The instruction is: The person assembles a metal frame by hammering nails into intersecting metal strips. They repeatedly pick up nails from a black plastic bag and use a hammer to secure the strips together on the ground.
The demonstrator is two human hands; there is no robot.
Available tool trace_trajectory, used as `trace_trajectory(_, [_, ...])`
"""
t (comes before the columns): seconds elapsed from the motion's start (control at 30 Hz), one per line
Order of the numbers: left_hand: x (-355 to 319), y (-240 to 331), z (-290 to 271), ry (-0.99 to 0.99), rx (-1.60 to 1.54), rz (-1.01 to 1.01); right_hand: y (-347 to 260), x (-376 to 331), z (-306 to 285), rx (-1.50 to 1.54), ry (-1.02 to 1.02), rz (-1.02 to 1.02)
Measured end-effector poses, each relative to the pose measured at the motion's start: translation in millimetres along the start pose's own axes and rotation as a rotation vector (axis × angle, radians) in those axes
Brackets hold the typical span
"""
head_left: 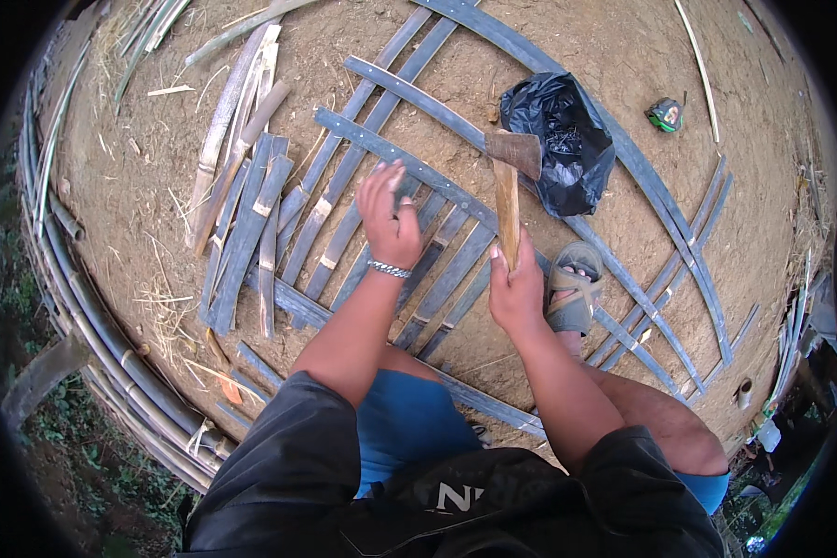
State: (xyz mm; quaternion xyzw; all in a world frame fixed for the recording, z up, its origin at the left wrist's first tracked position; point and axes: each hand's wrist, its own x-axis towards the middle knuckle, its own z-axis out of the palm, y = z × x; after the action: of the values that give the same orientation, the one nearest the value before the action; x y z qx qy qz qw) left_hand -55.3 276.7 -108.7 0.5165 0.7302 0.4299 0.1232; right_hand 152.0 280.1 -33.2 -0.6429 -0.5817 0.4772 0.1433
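My right hand (517,294) is closed round the wooden handle of a hatchet (508,209). The hatchet's rusty brown head points away from me, beside a black plastic bag (597,172). My left hand (388,214), with a chain bracelet at the wrist, is over the bamboo frame; its fingers reach forward, the thumb stands apart, and I see nothing held in it. Its fingertips are close to a dark bamboo crosspiece (437,182) dotted with small nail heads. Several bamboo slats (448,279) run from this crosspiece toward me. The open bag has small dark nail-like pieces inside.
Split bamboo strips (242,251) are piled on the dirt at left. A long curved bamboo strip (660,191) crosses the right side, with a tape measure (665,114) beyond it. Bamboo poles (93,321) line the left edge. My sandalled foot (574,284) is beside the frame.
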Motion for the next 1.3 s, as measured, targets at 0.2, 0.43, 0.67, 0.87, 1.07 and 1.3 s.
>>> trace_trajectory(0.2, [-25,-2,-16,-0.175,0.278,0.005,14,-4,2,-0.013,-0.017,-0.008])
trace_trajectory(0.43, [-32,-4,-6,-0.391,0.509,0.022,18,-15,3,-0.145,-0.133,0.034])
trace_trajectory(0.67, [-29,0,-4,-0.451,0.536,0.013,33,-23,14,-0.126,-0.118,-0.035])
trace_trajectory(0.87, [-34,-9,-9,-0.320,0.337,-0.044,25,-22,10,-0.132,-0.133,0.004])
trace_trajectory(1.07, [-29,1,-7,-0.358,0.399,-0.061,33,-22,10,-0.155,-0.104,-0.038])
trace_trajectory(1.3, [-3,5,4,-0.505,0.477,0.045,36,-25,11,-0.153,-0.156,0.018])
